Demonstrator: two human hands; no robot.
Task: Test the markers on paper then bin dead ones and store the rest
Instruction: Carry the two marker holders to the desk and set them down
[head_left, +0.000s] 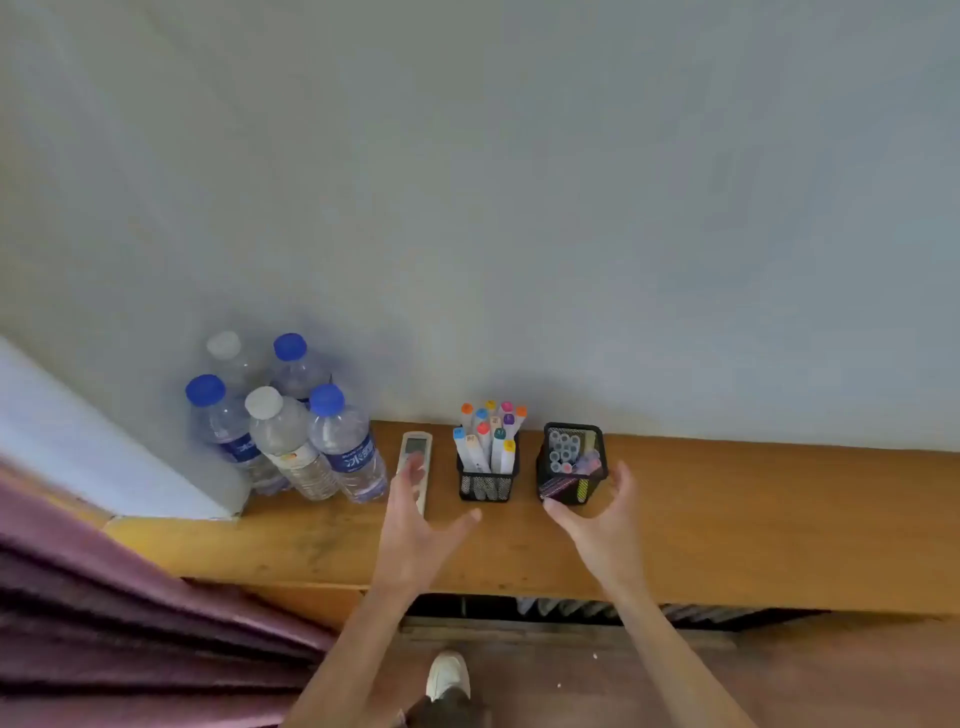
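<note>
On the worktop (727, 519), both mesh cups of markers (485, 480) (571, 465) look light and tippy; spread left hand (415, 525) and right hand (602, 525), holding nothing, should grip the sides low.

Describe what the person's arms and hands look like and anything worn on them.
Both forearms are bare up to the frame's bottom edge, with no sleeves in view. The left hand and right hand wear no gloves, and no rings, watch or bracelet can be made out. The fingers are slim, and the picture is slightly blurred.

In front of me a plain pale wall (519, 182) rises behind a wooden worktop (727, 519). A purple curtain (130, 623) hangs at my left, and brown floor (831, 675) lies below.
</note>
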